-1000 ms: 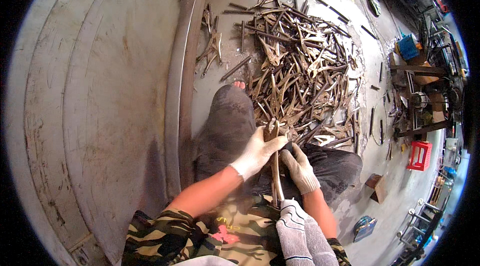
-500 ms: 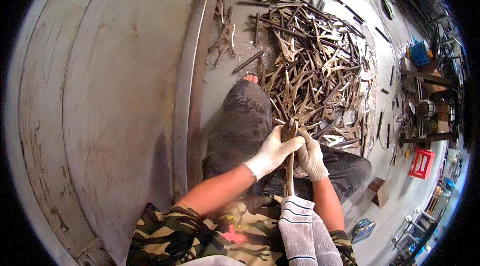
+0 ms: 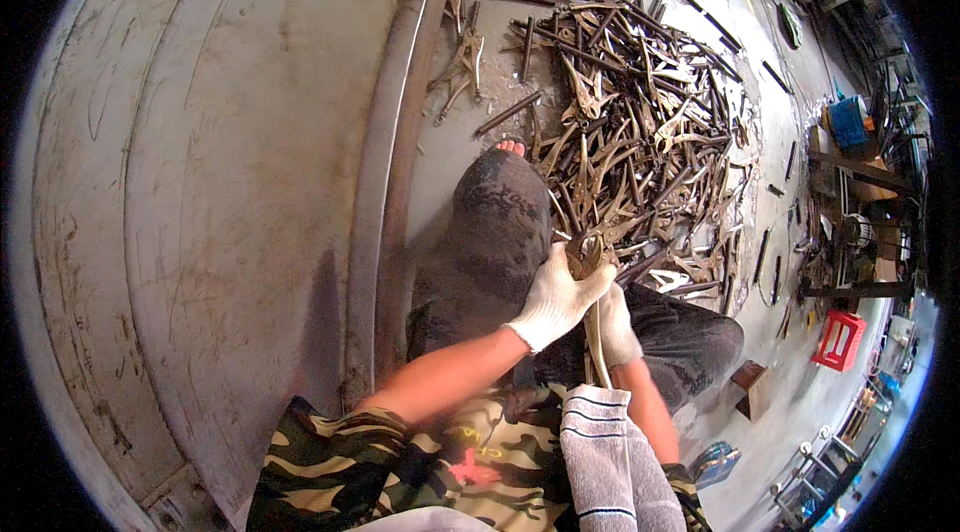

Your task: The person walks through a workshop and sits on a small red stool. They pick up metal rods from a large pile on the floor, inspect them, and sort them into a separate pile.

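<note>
My left hand [image 3: 562, 294], in a white knit glove, is closed around the upper part of a pair of locking pliers [image 3: 598, 350]. Its thumb lies across the tool. My right hand [image 3: 618, 324], gloved too, grips the pliers from the right, its fingers partly hidden behind the tool and the left hand. Brown metal jaws show above the left hand, and one long bare handle runs down toward my lap. Just beyond my hands, a large heap of similar dull, brownish pliers [image 3: 600, 167] and dark rods spreads over the floor.
A long metal beam [image 3: 385, 172] edges a grey surface [image 3: 250, 162] at the left. My bent legs [image 3: 500, 222] flank the work. A striped grey cloth [image 3: 597, 442] hangs at my chest. A red crate [image 3: 838, 340], a blue container [image 3: 848, 120] and a rack stand at the right.
The pliers have turned slightly in my hands, so the jaws show more openly above the left glove. My right hand has slid lower behind the left. The whole view has shifted a little.
</note>
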A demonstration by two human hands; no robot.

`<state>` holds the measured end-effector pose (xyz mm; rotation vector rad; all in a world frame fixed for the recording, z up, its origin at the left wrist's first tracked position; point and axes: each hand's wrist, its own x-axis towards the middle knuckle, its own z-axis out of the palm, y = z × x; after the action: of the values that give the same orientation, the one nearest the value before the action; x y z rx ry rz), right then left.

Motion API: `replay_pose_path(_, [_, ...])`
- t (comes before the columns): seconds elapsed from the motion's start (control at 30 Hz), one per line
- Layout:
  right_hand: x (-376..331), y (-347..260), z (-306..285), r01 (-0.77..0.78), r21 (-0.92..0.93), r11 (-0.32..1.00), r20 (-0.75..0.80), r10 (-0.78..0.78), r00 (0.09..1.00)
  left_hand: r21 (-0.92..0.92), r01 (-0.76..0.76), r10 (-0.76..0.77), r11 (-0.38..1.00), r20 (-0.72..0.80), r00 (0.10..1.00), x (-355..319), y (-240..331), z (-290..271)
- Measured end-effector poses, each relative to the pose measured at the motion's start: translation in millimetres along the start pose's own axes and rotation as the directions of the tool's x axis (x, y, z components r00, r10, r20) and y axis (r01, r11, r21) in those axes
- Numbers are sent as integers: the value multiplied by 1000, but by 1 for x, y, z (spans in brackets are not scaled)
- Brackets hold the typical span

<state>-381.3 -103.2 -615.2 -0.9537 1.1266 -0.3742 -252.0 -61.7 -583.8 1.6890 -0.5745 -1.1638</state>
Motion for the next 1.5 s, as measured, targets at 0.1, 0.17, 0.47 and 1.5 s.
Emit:
replay_pose_path(0.1, [2, 27, -8, 86, -136, 987, -101, -100, 990, -214, 42, -26, 976, 77, 997, 4, 2, 0])
replay_pose_path(0.17, [-2, 5, -9, 17, -355, 935, -67, -43, 997, -272, 77, -49, 959, 108, 993, 5, 11, -7])
replay_pose_path(0.47, [11, -14, -13, 209, -690, 693, 19, -272, 962, -271, 166, -91, 948, 271, 958, 13, -2, -9])
replay_pose_path(1.5, [-6, -12, 11, -154, -538, 829, -160, 79, 984, -213, 76, -69, 974, 37, 997, 8, -9, 3])
